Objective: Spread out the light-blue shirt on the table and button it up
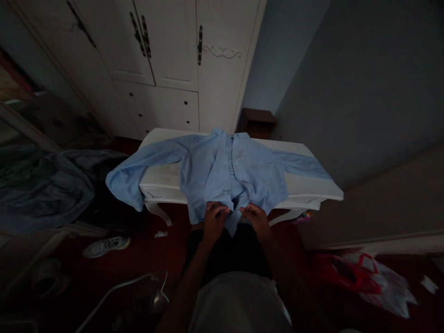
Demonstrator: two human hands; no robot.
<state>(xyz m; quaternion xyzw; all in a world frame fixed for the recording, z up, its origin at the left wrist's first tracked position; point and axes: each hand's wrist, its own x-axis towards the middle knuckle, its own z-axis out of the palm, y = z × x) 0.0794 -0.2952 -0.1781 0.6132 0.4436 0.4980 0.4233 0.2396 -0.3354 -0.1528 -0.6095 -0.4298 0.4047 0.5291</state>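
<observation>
A light blue button-up shirt (222, 171) lies spread front-up on a small white table (163, 178), collar away from me, its sleeves draped off both ends. My left hand (213, 221) pinches the left front edge of the shirt near the hem. My right hand (255, 218) grips the right front edge just beside it. Both hands sit at the table's near edge, fingers closed on the fabric, close together at the placket.
A white wardrobe (166, 60) stands behind the table. Bedding or clothes (45, 185) pile up at the left. A white shoe (106, 245) lies on the dark red floor. A red and white bag (360, 275) sits at the right, near a wall.
</observation>
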